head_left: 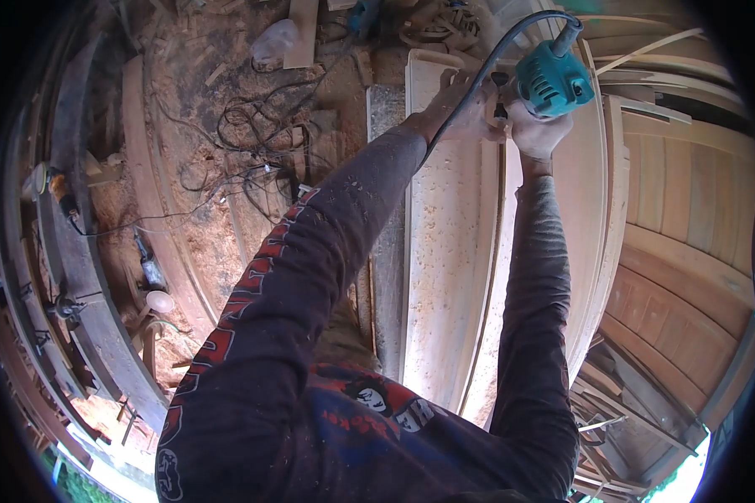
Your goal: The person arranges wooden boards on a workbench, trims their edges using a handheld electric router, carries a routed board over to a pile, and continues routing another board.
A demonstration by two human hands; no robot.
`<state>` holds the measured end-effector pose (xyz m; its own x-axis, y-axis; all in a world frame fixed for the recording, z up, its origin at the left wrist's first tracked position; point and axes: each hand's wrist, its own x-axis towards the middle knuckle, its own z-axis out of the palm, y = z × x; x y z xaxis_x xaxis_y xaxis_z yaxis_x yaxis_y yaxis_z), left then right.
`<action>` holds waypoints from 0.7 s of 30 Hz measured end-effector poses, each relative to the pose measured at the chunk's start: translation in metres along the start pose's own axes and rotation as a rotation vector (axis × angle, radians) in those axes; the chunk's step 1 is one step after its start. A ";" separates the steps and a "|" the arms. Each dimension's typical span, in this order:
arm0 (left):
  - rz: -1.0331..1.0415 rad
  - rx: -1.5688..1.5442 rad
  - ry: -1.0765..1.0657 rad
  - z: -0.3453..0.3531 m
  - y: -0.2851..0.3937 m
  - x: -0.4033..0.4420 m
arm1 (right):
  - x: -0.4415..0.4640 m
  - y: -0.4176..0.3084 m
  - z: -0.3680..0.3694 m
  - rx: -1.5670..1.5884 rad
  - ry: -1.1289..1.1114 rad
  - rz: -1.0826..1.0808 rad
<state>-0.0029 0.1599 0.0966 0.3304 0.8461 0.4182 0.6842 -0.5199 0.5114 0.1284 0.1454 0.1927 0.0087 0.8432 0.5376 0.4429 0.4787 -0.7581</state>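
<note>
Sawdust-covered workshop floor (197, 159), lumber on both sides. I see the right hand (542, 132) wrapped around the teal power tool (554, 82), over the far part of the pale boards (449, 251). Left hand (468, 109) beside it, blurred; I cannot tell its grip. Judged risk: the power cord (483, 72), reaching the left forearm, could snag and jerk the tool.

Both hands (540, 134) are at a teal power tool (554, 79).
</note>
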 end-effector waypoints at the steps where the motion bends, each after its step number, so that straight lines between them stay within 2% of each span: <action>1: -0.005 -0.004 -0.002 0.002 -0.002 0.002 | 0.003 -0.006 0.002 -0.032 -0.016 -0.008; 4: -0.029 -0.054 0.049 0.004 -0.010 0.012 | 0.013 -0.002 0.006 -0.002 -0.024 0.003; 6: -0.078 -0.146 -0.107 0.003 -0.014 0.017 | 0.019 0.004 0.009 -0.011 -0.031 -0.030; 7: -0.086 -0.146 -0.108 0.002 -0.017 0.018 | 0.022 0.008 0.009 -0.026 -0.027 -0.064; 12: -0.069 -0.250 -0.011 0.004 -0.028 0.028 | 0.039 0.025 0.015 -0.004 -0.057 -0.067; 17: -0.110 -0.232 -0.026 0.001 -0.033 0.041 | 0.052 0.032 0.023 0.094 -0.075 -0.086; 21: -0.108 -0.211 -0.061 0.008 -0.041 0.051 | 0.061 0.029 0.026 0.034 -0.117 -0.159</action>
<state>-0.0089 0.2257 0.0913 0.3061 0.9002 0.3097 0.5692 -0.4338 0.6985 0.1185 0.2175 0.1937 -0.1643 0.7780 0.6064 0.3995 0.6146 -0.6802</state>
